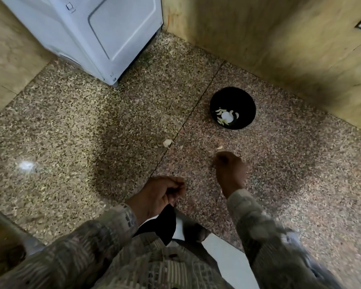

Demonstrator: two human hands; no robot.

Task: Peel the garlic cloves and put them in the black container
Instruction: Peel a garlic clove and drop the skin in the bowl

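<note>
Both hands sit curled low in frame, left hand (162, 192) and right hand (229, 170); contents cannot be told. Black container (232, 108), upper right on the floor (71, 126), holds peeled cloves (225, 118). One loose clove (167, 143) lies mid-frame, likely awaiting peeling.

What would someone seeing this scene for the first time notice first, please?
The round black container stands out on the speckled stone floor near the tan wall, with pale peeled garlic cloves lying in its bottom. Nearer the person, two bare hands hang curled over the floor, the left hand beside the right hand. A loose whitish garlic clove lies on the floor between them and the white appliance.
</note>
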